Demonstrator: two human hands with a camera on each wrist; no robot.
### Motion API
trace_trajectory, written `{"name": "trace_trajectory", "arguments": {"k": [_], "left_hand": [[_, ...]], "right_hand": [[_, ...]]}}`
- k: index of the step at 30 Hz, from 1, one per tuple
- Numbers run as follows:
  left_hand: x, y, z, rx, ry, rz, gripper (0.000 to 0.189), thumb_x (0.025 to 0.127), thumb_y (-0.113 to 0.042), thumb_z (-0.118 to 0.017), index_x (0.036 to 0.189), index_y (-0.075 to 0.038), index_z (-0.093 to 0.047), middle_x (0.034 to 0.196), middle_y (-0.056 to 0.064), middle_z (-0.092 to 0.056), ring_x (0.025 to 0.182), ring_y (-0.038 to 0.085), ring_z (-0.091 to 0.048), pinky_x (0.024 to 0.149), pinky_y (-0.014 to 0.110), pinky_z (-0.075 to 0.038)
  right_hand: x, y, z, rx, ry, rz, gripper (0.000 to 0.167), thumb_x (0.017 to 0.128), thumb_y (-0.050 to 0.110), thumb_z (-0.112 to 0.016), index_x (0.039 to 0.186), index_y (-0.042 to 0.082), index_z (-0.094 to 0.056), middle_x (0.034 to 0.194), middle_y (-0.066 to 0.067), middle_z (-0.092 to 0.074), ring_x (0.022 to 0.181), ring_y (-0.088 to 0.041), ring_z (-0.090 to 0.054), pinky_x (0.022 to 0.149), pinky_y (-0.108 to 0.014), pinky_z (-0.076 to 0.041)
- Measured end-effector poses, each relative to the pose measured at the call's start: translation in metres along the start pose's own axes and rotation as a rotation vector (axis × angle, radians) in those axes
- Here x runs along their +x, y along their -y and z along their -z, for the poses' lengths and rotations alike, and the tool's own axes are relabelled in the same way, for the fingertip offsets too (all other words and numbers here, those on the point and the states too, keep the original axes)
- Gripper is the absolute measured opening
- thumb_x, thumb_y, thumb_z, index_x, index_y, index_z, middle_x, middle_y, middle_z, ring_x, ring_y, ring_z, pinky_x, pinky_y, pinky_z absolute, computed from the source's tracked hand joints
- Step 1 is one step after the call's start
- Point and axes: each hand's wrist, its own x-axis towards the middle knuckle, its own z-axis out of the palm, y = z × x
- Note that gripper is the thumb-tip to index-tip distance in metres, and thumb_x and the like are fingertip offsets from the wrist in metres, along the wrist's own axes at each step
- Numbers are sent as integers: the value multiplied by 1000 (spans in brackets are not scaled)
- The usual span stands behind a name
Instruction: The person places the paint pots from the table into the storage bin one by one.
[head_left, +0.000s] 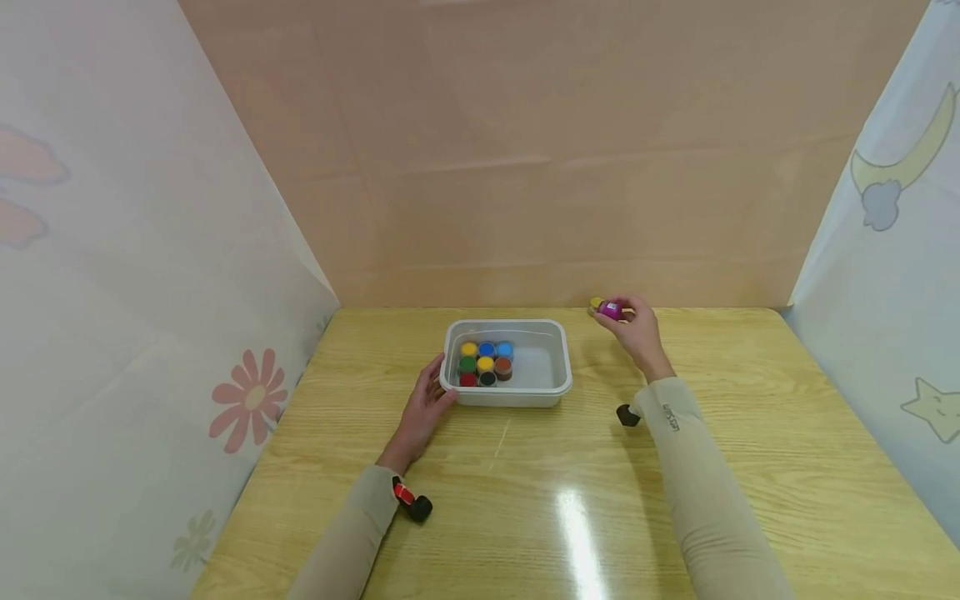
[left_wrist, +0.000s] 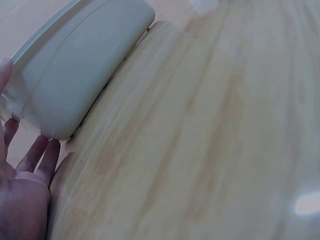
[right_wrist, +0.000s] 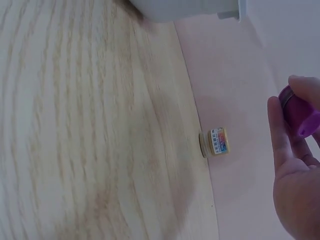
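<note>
A white plastic tub (head_left: pixel 525 398) stands on the table with several small paint jars (head_left: pixel 486 364) grouped in its left part, their colours including yellow, blue, green, brown, red and black. My left hand (head_left: pixel 423 408) is at the tub's front left corner. Its fingertips touch the end wall, seen close up in the left wrist view, and the thumb is by the rim. Right of the tub, my right hand (head_left: pixel 637 329) pinches a purple paint jar (right_wrist: pixel 300 112) between thumb and fingers, raised off the table. Below it, a yellow-lidded paint jar (right_wrist: pixel 217 142) stands near the table's back edge.
The wooden table (head_left: pixel 495 500) meets a brown paper-like backdrop (head_left: pixel 555 167) along its far edge. Pale printed sheets (head_left: pixel 135 250) hang at the left and right. A bright reflection lies on the tabletop in front of the tub.
</note>
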Motion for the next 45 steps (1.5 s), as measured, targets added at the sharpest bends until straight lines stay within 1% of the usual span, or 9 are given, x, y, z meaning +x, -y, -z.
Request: {"name": "trace_trajectory", "arguments": {"k": [5,9,12,16,20,28,37,41,45], "left_hand": [[0,0,0,-10,-2,1,68,103,-31,-65,161,-41,-29,169,-4,-29,153,26,-36,124,51,-33],[0,-1,-1,-17,-1,2,69,104,-30,-65,161,-39,-29,169,-3,-29,154,27,-35,124,51,-33],[-1,-1,-1,-16,-2,4,69,104,-29,-65,161,-39,-29,170,-2,-28,154,28,-35,124,51,-34],[-1,-1,-1,-18,-3,6,68,104,-29,-65,161,-41,-30,169,-3,-28,153,27,-36,123,52,-34],[-1,-1,-1,-24,-4,4,68,104,-28,-65,160,-41,-30,169,-3,-29,153,27,-36,124,53,-34],[-2,-2,0,-27,-9,8,68,104,-28,-65,160,-40,-30,169,-3,-30,153,26,-36,124,52,-34],[-3,-3,0,-21,-5,1,68,104,-28,-65,161,-39,-30,169,-3,-28,154,26,-35,124,48,-35],[-2,-2,0,-16,-8,1,68,104,-29,-65,161,-40,-30,169,-4,-29,154,25,-35,124,49,-34],[-2,-3,1,-9,-9,1,68,104,-29,-65,161,-39,-30,169,-3,-29,154,26,-35,124,50,-34]], "right_hand": [[-11,25,-2,2,39,22,47,97,5,-71,137,-11,-54,143,-29,-47,107,-15,-54,77,-6,-51],[-15,34,-5,10,65,54,46,96,4,-71,136,-12,-56,140,-29,-50,105,-12,-54,78,-7,-52],[-13,32,-8,20,84,51,46,96,5,-72,135,-12,-56,135,-24,-52,102,-10,-55,78,-8,-52],[-4,19,-11,13,94,40,47,96,8,-73,135,-11,-56,132,-20,-54,100,-7,-56,78,-9,-52],[0,12,-16,-14,112,56,49,97,12,-73,137,-11,-55,133,-21,-55,102,-8,-57,78,-11,-53],[-7,20,-23,-142,147,78,50,99,27,-73,137,-1,-60,129,-22,-61,108,-23,-59,80,-13,-51],[-14,32,-31,-181,187,123,46,97,30,-76,131,1,-64,119,-17,-66,98,-19,-56,80,-20,-49],[-15,36,-33,-169,219,122,46,96,30,-77,131,2,-64,121,-17,-68,101,-24,-59,82,-22,-52],[-16,39,-37,-164,252,124,48,96,31,-77,132,4,-63,124,-17,-68,108,-28,-62,91,-30,-53]]}}
